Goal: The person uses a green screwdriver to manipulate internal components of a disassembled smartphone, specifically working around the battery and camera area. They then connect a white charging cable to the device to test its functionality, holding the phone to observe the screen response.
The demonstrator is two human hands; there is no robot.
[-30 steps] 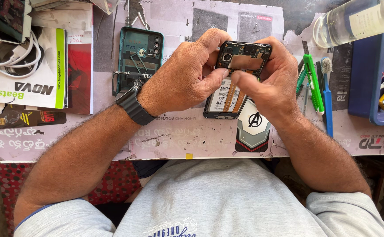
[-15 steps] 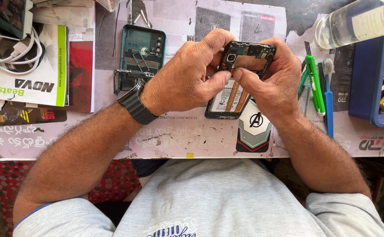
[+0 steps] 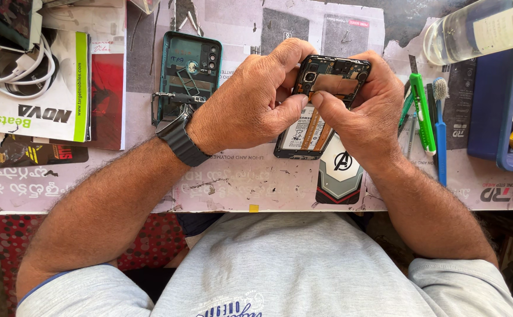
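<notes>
- Phone (image 3: pixel 321 105) with its back off sits gripped between your two hands above the bench (image 3: pixel 239 176), battery side up.
- Your left hand (image 3: pixel 250 103) clasps its left edge, thumb pressing onto the battery.
- Your right hand (image 3: pixel 368 111) clamps the right edge, thumb tip on the upper board.
- Teal back cover (image 3: pixel 189 70) lies just beside your left hand.
- Green tool (image 3: pixel 422 111) and blue toothbrush (image 3: pixel 440 129) lie right of your right hand.

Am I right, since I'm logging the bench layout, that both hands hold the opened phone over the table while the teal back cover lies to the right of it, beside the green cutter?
Not quite. In the head view both hands, left hand and right hand, do hold the opened phone, but the teal back cover lies to its left, by the left wrist. The green cutter is on the right, next to a blue toothbrush.
</notes>
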